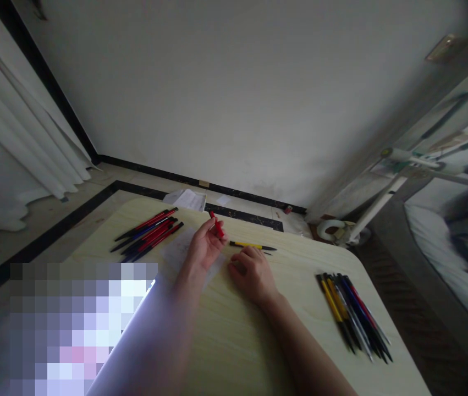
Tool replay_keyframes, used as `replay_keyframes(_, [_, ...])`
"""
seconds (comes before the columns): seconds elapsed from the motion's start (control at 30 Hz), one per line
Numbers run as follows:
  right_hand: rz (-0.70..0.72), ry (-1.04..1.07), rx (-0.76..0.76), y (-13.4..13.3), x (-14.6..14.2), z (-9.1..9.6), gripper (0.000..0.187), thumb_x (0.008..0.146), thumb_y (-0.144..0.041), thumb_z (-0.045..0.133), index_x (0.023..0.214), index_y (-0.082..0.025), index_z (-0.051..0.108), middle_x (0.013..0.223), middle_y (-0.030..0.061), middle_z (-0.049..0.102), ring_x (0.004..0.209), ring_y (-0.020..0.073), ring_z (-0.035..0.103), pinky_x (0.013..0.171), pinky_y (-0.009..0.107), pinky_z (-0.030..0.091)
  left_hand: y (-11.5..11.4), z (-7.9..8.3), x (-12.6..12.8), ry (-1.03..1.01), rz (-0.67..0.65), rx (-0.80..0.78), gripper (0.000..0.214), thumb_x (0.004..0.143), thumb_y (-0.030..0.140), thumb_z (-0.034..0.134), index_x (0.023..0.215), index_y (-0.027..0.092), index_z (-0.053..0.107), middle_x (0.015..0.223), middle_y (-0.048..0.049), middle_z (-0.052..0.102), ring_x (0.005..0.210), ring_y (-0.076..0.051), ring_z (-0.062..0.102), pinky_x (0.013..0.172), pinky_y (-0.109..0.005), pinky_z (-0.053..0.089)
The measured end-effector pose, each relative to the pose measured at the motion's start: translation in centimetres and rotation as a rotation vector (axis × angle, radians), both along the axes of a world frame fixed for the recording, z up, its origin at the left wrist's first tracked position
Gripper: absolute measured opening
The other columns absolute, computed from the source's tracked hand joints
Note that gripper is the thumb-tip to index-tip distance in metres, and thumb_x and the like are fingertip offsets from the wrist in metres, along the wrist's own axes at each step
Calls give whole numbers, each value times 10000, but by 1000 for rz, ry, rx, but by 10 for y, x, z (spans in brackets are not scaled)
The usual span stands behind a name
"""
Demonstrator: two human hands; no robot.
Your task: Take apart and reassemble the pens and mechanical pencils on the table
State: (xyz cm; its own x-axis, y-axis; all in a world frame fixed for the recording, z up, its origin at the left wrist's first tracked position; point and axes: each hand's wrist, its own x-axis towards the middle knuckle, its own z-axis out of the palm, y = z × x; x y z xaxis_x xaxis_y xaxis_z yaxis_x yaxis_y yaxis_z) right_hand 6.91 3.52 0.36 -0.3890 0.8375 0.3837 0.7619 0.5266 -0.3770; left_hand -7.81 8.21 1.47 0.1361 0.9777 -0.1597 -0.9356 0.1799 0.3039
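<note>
My left hand (205, 246) is raised over the table, its fingers closed around a short red pen part (219, 229) with a dark end. Low on the tabletop, my right hand (254, 272) has its fingers curled downward; whatever they grip, if anything, is hidden. Just beyond those fingers lies a yellow pen (252, 246) with black ends. A thin dark piece (267, 253) shows beside the right fingertips, too small to name. Under my left wrist is a clear plastic sheet or bag (176, 248), partly covered by the arm.
Several red, blue and black pens (149, 234) lie in a bunch at the table's left. Another bunch of yellow, white, blue and red pens (353, 313) lies at the right. Papers (186, 199) sit beyond the wooden table's (299, 258) far edge. A white metal frame (382, 206) stands at right.
</note>
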Motion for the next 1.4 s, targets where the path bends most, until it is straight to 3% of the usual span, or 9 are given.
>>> replay_keyframes(1.4, [-23,27,-10,4,2,-5,72,749,-204,542,733,-188,610,724,36,539,739,159,486,692,275,366,2,-5,1,11,36,26,72,740,137,554,811,144,566,722,-8,619,593,-74,558,534,-199,424])
